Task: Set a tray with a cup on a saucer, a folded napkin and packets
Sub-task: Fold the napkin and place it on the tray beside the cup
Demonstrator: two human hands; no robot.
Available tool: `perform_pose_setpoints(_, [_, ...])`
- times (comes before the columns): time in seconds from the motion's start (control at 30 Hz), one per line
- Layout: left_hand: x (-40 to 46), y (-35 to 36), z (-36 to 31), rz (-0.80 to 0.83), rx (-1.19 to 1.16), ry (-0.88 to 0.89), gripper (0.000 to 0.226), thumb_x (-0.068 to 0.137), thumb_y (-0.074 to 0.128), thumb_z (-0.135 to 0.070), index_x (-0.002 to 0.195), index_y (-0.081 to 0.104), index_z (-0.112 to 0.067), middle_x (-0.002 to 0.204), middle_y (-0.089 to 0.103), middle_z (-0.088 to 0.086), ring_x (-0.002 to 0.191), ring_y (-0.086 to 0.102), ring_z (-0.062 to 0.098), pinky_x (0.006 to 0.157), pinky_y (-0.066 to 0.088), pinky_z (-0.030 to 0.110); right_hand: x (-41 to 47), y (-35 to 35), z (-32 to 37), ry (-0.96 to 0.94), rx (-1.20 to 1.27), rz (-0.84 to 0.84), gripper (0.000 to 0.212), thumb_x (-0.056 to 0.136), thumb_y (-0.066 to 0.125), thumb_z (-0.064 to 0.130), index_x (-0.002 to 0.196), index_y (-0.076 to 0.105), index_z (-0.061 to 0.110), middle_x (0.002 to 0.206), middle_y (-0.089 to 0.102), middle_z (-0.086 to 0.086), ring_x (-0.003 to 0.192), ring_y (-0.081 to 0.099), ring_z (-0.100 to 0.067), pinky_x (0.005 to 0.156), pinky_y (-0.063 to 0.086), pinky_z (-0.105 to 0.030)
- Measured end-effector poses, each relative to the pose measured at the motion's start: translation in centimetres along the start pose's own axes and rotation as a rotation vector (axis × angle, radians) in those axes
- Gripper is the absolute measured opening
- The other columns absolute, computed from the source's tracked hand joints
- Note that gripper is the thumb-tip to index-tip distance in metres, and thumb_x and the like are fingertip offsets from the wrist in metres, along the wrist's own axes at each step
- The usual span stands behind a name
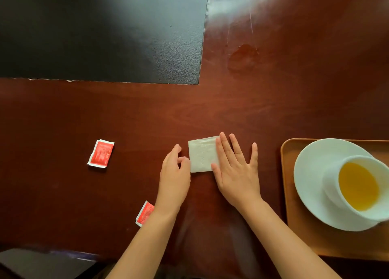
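Observation:
A white folded napkin (202,154) lies flat on the brown table in the middle. My right hand (236,170) rests flat with spread fingers on the napkin's right edge. My left hand (174,171) sits at its left edge, thumb and fingertips just touching the paper. An orange tray (299,234) at the right holds a white saucer (311,177) with a white cup (362,188) of yellow liquid on it. One red packet (101,153) lies on the table to the left. A second red packet (144,213) is partly hidden under my left forearm.
A black mat (101,32) covers the far left of the table. A glossy wet-looking mark (243,56) shows on the wood at the far right. A dark object (42,264) sits at the near left corner.

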State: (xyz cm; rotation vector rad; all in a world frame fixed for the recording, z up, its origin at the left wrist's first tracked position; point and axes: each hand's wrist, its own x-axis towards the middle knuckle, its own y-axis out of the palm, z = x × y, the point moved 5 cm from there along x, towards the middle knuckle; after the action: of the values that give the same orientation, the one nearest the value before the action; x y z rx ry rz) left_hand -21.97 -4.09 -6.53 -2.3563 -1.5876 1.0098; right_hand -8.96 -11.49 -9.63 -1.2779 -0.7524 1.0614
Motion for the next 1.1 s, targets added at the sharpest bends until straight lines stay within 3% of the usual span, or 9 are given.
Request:
perform_pose_setpoints(0.1, [0.6, 0.3, -0.4, 0.065, -0.129, -0.095, 0.052, 0.093, 0.051, -0.016, 0.142, 0.035, -0.014, 0.12, 0.054, -0.008, 0.11, 0.054, 0.006, 0.093, 0.048, 0.031, 0.0, 0.0, 0.0, 0.002, 0.01, 0.0, 0.059, 0.094, 0.02, 0.041, 0.147, 0.013, 0.015, 0.154, 0.008, 0.003, 0.144, 0.007, -0.016, 0.113, -0.003, -0.056])
perform_pose_setpoints(0.2, [1.5, 0.3, -0.7, 0.051, -0.06, -0.078, 0.045, 0.089, 0.058, -0.016, 0.133, 0.048, -0.015, 0.109, 0.06, -0.005, 0.089, 0.057, 0.002, 0.068, 0.044, 0.016, -0.1, 0.1, 0.0, 0.007, 0.014, 0.013, 0.059, 0.094, 0.019, 0.042, 0.147, 0.015, 0.015, 0.154, 0.008, 0.003, 0.144, 0.009, -0.016, 0.112, 0.003, -0.057])
perform_pose_setpoints(0.37, [2.0, 0.6, -0.9, 0.122, -0.018, -0.035, 0.021, 0.083, 0.063, -0.012, 0.102, 0.07, -0.014, 0.065, 0.057, -0.004, 0.06, 0.051, 0.006, 0.049, 0.039, 0.011, 0.0, 0.2, -0.1, 0.003, 0.022, 0.025, 0.059, 0.094, 0.02, 0.042, 0.147, 0.01, 0.016, 0.154, 0.007, 0.003, 0.144, 0.006, -0.016, 0.112, 0.003, -0.055])
perform_pose_setpoints(0.47, [1.6, 0.7, -1.1, 0.076, 0.038, 0.052, 0.007, 0.083, 0.065, -0.018, 0.083, 0.072, -0.019, 0.07, 0.065, 0.001, 0.061, 0.054, 0.009, 0.055, 0.042, 0.02, 0.0, 0.2, -0.1, 0.001, 0.034, 0.049, 0.06, 0.095, 0.019, 0.042, 0.148, 0.009, 0.017, 0.155, 0.007, 0.003, 0.145, 0.006, -0.016, 0.113, 0.002, -0.055])
perform_pose_setpoints(0.63, [1.2, 0.4, -1.7, 0.033, 0.09, 0.188, 0.008, 0.087, 0.064, -0.016, 0.082, 0.069, -0.021, 0.079, 0.07, -0.009, 0.075, 0.066, 0.006, 0.066, 0.051, 0.023, 0.0, -0.4, -0.2, -0.011, 0.114, 0.033, 0.061, 0.096, 0.029, 0.043, 0.148, 0.013, 0.017, 0.157, 0.011, 0.0, 0.145, 0.006, -0.016, 0.114, 0.0, -0.05])
perform_pose_setpoints(0.77, [0.9, 0.2, -2.1, 0.068, -0.012, 0.198, 0.015, 0.088, 0.062, -0.01, 0.082, 0.066, -0.023, 0.082, 0.072, -0.011, 0.077, 0.066, -0.004, 0.065, 0.049, 0.009, -0.3, -2.1, -0.7, 0.047, 0.475, -0.095, 0.063, 0.091, 0.055, 0.031, 0.145, 0.027, 0.013, 0.153, 0.032, -0.007, 0.143, 0.023, -0.019, 0.117, 0.015, -0.044])
perform_pose_setpoints(0.83, [0.7, 0.1, -2.3, 0.084, -0.062, 0.19, 0.016, 0.088, 0.062, -0.01, 0.083, 0.066, -0.025, 0.085, 0.073, -0.01, 0.08, 0.068, -0.002, 0.067, 0.051, 0.013, -0.7, -3.2, -1.0, 0.137, 0.694, -0.171, 0.065, 0.088, 0.062, 0.026, 0.144, 0.03, 0.014, 0.148, 0.038, -0.006, 0.139, 0.031, -0.018, 0.113, 0.028, -0.035])
perform_pose_setpoints(1.0, [-0.2, 0.2, -3.3, 0.219, -0.309, 0.094, 0.019, 0.09, 0.059, -0.008, 0.087, 0.066, -0.025, 0.083, 0.076, -0.007, 0.086, 0.071, 0.012, 0.073, 0.059, 0.029, -1.9, -4.4, -1.7, 0.458, 1.324, -0.145, 0.069, 0.085, 0.066, 0.02, 0.143, 0.029, 0.028, 0.125, 0.054, 0.013, 0.108, 0.06, -0.003, 0.081, 0.053, -0.018])
perform_pose_setpoints(1.1, [-1.1, 0.4, -4.4, 0.306, -0.408, 0.066, 0.018, 0.09, 0.059, -0.008, 0.089, 0.067, -0.024, 0.086, 0.076, -0.004, 0.087, 0.072, 0.016, 0.068, 0.06, 0.028, -2.9, -5.2, -2.9, 0.549, 1.556, -0.13, 0.043, 0.086, 0.065, 0.017, 0.126, 0.049, 0.023, 0.095, 0.072, 0.012, 0.094, 0.067, -0.001, 0.066, 0.056, -0.017])
